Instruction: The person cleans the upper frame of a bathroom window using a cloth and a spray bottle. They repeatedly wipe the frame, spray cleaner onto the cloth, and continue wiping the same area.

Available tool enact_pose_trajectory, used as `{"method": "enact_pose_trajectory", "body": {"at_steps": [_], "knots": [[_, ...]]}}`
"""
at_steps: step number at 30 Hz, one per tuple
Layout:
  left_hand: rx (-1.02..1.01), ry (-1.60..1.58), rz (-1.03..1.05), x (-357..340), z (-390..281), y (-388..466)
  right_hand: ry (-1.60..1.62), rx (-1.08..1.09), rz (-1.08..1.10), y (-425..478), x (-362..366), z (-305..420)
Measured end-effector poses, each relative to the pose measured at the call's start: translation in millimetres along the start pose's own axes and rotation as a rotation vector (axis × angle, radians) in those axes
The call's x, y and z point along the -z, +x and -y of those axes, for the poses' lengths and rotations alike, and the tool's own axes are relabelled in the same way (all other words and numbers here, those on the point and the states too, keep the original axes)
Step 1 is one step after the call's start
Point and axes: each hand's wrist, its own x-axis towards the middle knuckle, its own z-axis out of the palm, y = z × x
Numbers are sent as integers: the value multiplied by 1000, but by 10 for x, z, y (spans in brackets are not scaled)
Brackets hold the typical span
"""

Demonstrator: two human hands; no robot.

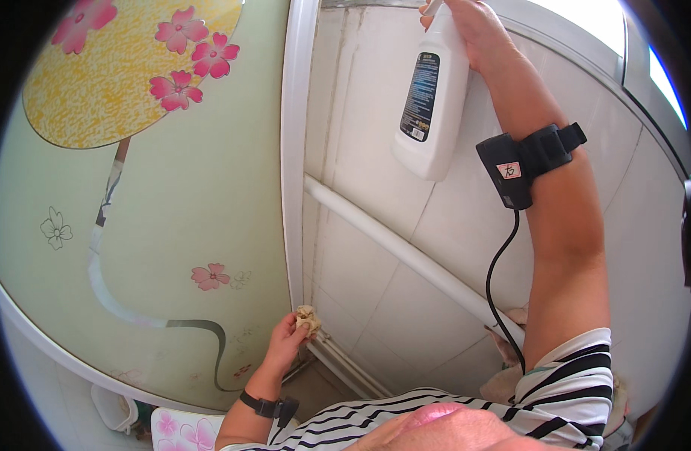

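My right hand (478,31) is raised to the top of the view and grips a white plastic spray bottle (449,127) by its neck. The bottle hangs slightly tilted in front of the white tiled wall (373,113), its dark label bearing writing. The picture's upper edge cuts off the spray head. Lower down, my left hand (285,345) pinches a crumpled beige cloth (308,321) between thumb and fingers. That hand is beside the white frame (295,169) of a pale green panel (210,186) decorated with pink flowers.
A white pipe (401,237) runs slantwise along the tiles. Thinner pipes (351,361) lie low near the corner. At upper right is a bright window (587,22). A black cable (490,270) hangs from the strapped device (506,172) on my right forearm. A white container (113,407) stands at lower left.
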Motion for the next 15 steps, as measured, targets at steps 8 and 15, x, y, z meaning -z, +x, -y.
{"method": "enact_pose_trajectory", "body": {"at_steps": [8, 15], "knots": [[-22, 16, 25, -124, 106, 45, 8, -8, -13, -239, 269, 215], [-71, -29, 73, -444, 0, -34, -2, -30, -67, -460, 525, 437]]}}
